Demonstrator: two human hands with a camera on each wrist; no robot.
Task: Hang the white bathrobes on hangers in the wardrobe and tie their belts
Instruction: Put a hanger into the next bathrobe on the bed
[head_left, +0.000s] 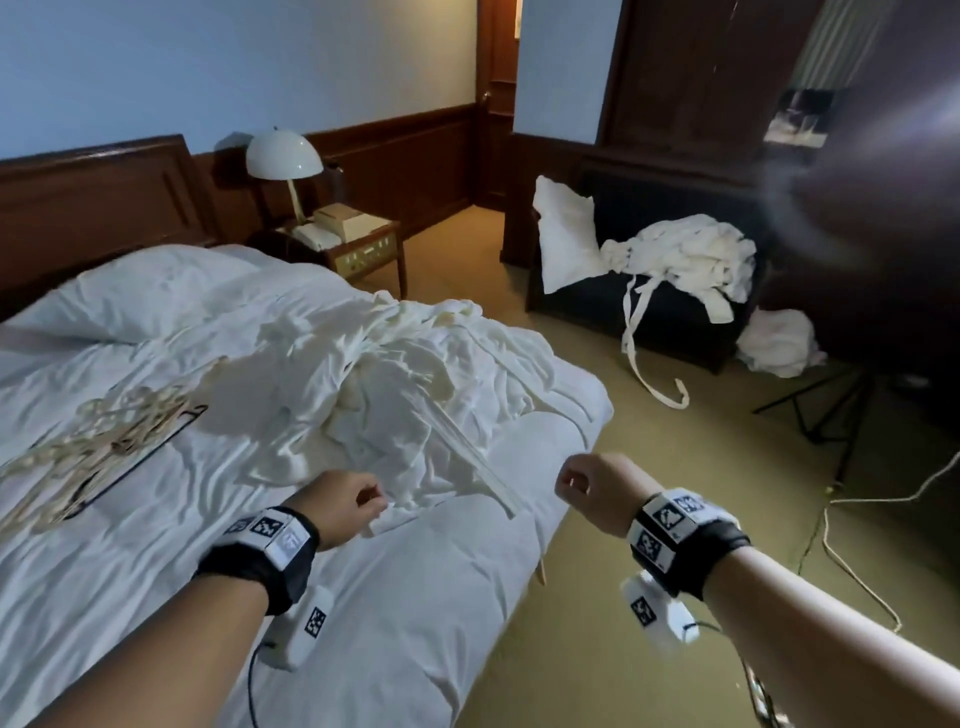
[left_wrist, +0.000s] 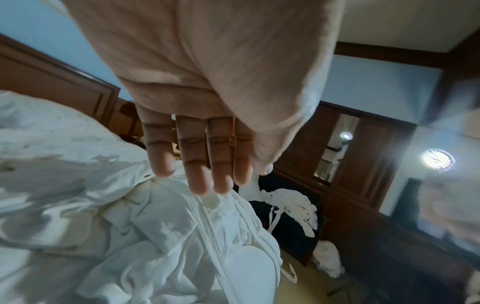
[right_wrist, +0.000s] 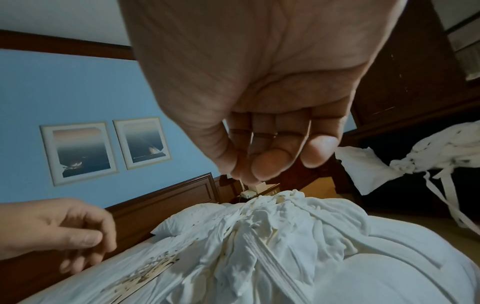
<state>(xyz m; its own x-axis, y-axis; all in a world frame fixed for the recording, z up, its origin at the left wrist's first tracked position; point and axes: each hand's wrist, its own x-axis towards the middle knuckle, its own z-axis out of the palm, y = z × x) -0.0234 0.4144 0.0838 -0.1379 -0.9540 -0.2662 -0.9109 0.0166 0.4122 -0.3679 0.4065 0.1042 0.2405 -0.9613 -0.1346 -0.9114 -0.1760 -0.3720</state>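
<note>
Bathrobe (head_left: 384, 374), crumpled white cloth, on rumpled bed (head_left: 156, 519)

Crumpled white cloth bathrobe (head_left: 395, 374) with matt ribbed weave, rumpled smooth cotton bed sheet (head_left: 415, 597), dark polished wood headboard (head_left: 93, 202), glossy white lamp shade (head_left: 284, 154), matt beige carpet (head_left: 587, 597), dark wood wardrobe (head_left: 691, 78)

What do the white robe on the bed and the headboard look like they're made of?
The crumpled white bathrobe on the bed looks like soft matte cotton, possibly waffle weave: it folds limply into ribbed creases. The dark brown panelled headboard looks like varnished wood, with a faint sheen on its moulded edges.
</note>
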